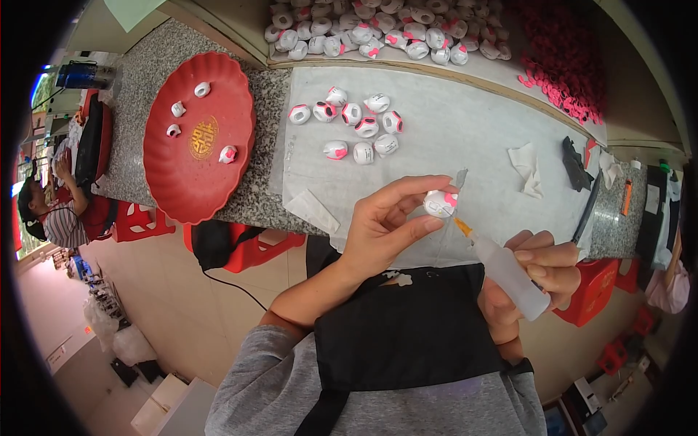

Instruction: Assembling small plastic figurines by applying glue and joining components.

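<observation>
Our left grip [385,221] narrowly pinches the white toy [438,206] above the tabletop [270,120]; our right grip [545,267] curls around the bottle [511,277]. The toy seems light, hard, perhaps slippery; we should hold its sides.

Left hand [382,224] in fingertip pinch, right hand [554,270] in curled grip.

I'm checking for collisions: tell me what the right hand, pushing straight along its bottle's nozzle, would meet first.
Probably the small white piece held by the left hand: the orange nozzle points at it, though one view can't show whether they touch.
</observation>
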The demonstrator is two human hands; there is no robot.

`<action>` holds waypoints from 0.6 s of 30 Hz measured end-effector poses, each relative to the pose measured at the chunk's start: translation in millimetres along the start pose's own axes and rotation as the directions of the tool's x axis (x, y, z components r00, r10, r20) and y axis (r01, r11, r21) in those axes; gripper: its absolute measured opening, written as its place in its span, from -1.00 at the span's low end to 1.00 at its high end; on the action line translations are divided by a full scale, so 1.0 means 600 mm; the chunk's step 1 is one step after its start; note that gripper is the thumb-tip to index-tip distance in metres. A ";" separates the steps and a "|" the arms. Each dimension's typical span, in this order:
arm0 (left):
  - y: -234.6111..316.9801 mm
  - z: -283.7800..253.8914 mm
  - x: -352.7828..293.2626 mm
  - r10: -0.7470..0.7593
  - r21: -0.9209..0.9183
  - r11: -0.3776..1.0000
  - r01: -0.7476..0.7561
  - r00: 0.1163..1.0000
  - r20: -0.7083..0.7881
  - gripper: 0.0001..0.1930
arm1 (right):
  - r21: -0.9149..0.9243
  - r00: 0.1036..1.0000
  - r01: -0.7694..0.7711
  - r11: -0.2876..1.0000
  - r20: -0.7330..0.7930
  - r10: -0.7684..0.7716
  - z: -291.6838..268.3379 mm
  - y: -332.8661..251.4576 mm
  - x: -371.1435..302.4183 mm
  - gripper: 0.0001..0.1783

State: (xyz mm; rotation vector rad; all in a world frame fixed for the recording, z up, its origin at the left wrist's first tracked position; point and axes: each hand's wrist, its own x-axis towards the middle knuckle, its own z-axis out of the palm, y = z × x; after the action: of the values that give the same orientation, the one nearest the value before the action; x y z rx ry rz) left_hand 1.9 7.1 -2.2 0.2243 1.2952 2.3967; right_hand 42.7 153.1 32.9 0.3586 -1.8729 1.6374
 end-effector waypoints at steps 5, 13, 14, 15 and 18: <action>0.000 0.001 0.001 0.009 0.028 1.000 -0.009 1.000 0.013 -0.61 | 0.010 1.000 -0.007 1.000 0.002 0.007 -0.001 -0.001 0.001 -0.56; 0.001 -0.002 0.007 0.147 0.194 0.968 -0.162 0.985 0.087 -0.63 | 0.028 1.000 0.011 1.000 0.020 -0.012 0.001 0.001 0.003 -0.58; 0.001 -0.002 0.006 0.165 0.229 0.956 -0.183 0.982 0.095 -0.63 | 0.033 1.000 0.012 0.999 0.023 -0.013 0.001 0.001 0.003 -0.58; 0.001 -0.002 0.006 0.166 0.229 0.956 -0.183 0.982 0.094 -0.63 | 0.033 1.000 0.011 0.999 0.024 -0.012 0.001 0.001 0.003 -0.58; 0.000 -0.001 0.004 0.161 0.273 0.944 -0.183 0.982 0.102 -0.64 | 0.026 0.999 -0.001 1.000 0.052 -0.001 0.000 -0.001 0.002 -0.57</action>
State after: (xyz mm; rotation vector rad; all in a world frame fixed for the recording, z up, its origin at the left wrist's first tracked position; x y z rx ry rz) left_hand -0.7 7.7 -2.7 0.5289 1.6375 2.3071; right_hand 42.2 153.2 33.9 0.4161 -1.8917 1.6680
